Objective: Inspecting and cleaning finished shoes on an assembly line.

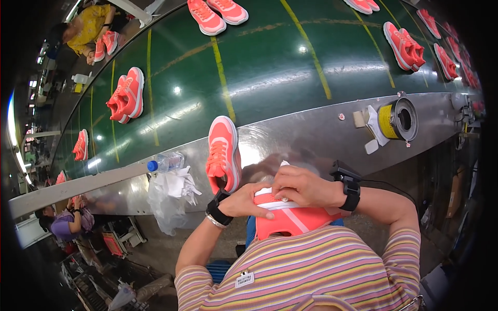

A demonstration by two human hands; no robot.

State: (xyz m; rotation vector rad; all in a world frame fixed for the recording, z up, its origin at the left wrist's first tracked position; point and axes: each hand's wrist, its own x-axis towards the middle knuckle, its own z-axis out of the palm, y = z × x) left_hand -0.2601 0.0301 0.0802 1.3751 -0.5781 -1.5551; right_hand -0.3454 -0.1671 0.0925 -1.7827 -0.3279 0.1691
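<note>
A coral-pink sneaker [290, 222] with a white sole lies sideways against my front, just over my lap. My left hand [243, 201] grips one end of it, thumb across the upper by the sole edge. My right hand [306, 187] is closed in a pinch over the white sole, and bits of a white scrap, apparently cloth, poke out above and below its fingers. Another coral sneaker [223, 153] with orange-red laces stands on the metal ledge just beyond my left hand, toe pointing away from me.
A green conveyor belt [270, 67] with yellow lines carries several pairs of coral sneakers. On the metal ledge [316, 124] are a tin [402, 120], a clear bottle [168, 161] and crumpled white cloths [179, 184]. A grey bar [83, 187] crosses at left. Two other people sit leftward.
</note>
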